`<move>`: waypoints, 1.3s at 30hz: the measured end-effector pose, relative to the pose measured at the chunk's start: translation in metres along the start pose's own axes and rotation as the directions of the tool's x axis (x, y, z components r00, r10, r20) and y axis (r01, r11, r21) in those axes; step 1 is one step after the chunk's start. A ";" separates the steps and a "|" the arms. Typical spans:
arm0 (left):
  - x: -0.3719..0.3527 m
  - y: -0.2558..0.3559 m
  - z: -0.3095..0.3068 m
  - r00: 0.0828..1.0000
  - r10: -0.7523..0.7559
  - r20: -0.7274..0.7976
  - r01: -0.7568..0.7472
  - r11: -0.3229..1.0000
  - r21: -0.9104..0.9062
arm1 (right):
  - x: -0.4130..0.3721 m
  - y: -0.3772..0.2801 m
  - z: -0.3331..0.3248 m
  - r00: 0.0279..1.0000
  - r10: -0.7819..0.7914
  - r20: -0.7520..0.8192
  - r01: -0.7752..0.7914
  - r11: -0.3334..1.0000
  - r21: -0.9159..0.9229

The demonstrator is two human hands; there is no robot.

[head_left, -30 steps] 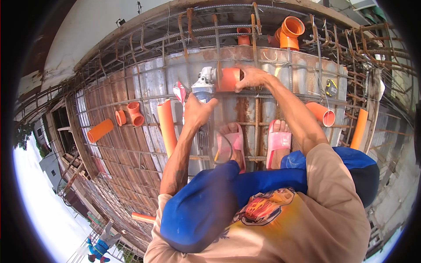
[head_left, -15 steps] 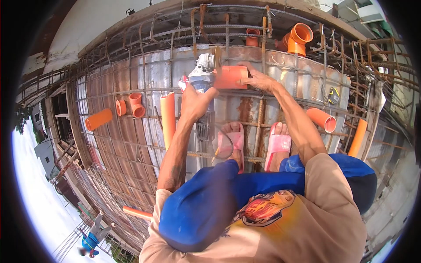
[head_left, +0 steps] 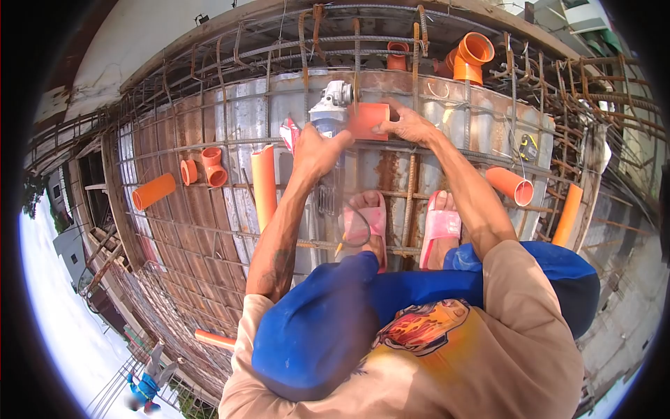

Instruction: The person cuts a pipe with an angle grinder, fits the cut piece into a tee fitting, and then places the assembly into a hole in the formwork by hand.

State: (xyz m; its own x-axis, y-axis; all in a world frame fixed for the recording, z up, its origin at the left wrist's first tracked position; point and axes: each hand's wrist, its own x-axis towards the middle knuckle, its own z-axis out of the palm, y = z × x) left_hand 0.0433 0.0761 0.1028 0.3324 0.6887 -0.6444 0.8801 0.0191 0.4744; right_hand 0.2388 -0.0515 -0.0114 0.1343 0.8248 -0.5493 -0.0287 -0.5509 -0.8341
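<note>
Orange at the upper middle of the frame: holding a short pipe piece (head_left: 370, 121) in the right hand (head_left: 410, 128), thumb and fingers clamped on its right end. Gripping a grinder (head_left: 332, 105) with the left hand (head_left: 317, 149), fingers closed round its body just below the metal head. Holding both above the steel bars (head_left: 412, 181) and corrugated sheets (head_left: 394, 164), with the disc (head_left: 356, 92) right at the pipe piece's left end. Too blurred there to tell whether touching or just apart.

Looks like applying the disc to that end, judging by how close together tool and pipe piece are. Calls for a firm grip on both, with the right hand well clear of the disc, and for an even angle between the two. Calls also for minding the cord (head_left: 363, 225), looped beside the pink sandal (head_left: 368, 222) at the middle of the frame.

To the left of the left hand, can see a longer orange pipe (head_left: 264, 183); farther left, two orange fittings (head_left: 213, 166). At the upper right, can see a large orange elbow (head_left: 472, 61); below it and farther right, a tape measure (head_left: 528, 146).
</note>
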 end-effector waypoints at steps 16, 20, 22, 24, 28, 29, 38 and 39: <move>0.016 -0.002 0.008 1.000 -0.015 0.002 0.014 0.994 0.105 | 0.004 0.007 0.000 1.000 0.000 -0.017 -0.001 1.000 -0.027; 0.017 0.000 0.007 1.000 -0.014 0.020 0.012 0.996 0.087 | 0.008 0.011 -0.002 1.000 0.004 -0.007 -0.004 0.999 -0.041; 0.017 0.002 0.006 1.000 -0.013 0.021 0.011 0.995 0.101 | 0.014 0.019 -0.001 1.000 -0.007 -0.009 0.007 0.999 -0.049; 0.018 0.001 0.008 1.000 -0.012 0.022 0.010 0.995 0.097 | 0.019 0.025 -0.002 1.000 0.012 -0.007 -0.012 0.999 -0.036; 0.026 -0.014 0.018 0.991 0.069 -0.113 -0.057 0.993 0.105 | 0.011 0.010 -0.008 0.997 0.065 0.039 -0.063 0.997 -0.035; 0.023 -0.011 0.016 0.993 0.061 -0.098 -0.052 0.994 0.093 | 0.011 0.011 -0.008 0.996 0.079 0.042 -0.077 0.997 -0.026; 0.011 -0.012 0.015 0.994 0.083 -0.075 -0.077 0.994 0.081 | 0.022 0.014 -0.013 0.978 0.168 0.127 -0.172 0.985 0.027; 0.012 -0.016 0.017 0.992 0.086 -0.091 -0.077 0.992 0.098 | 0.025 0.017 -0.012 0.978 0.173 0.119 -0.176 0.984 0.018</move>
State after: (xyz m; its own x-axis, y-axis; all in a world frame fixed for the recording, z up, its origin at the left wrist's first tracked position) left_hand 0.0393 0.0716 0.0768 0.3747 0.7509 -0.5438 0.8808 -0.1052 0.4616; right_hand 0.2537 -0.0421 -0.0383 0.0086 0.7265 -0.6871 -0.0700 -0.6850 -0.7252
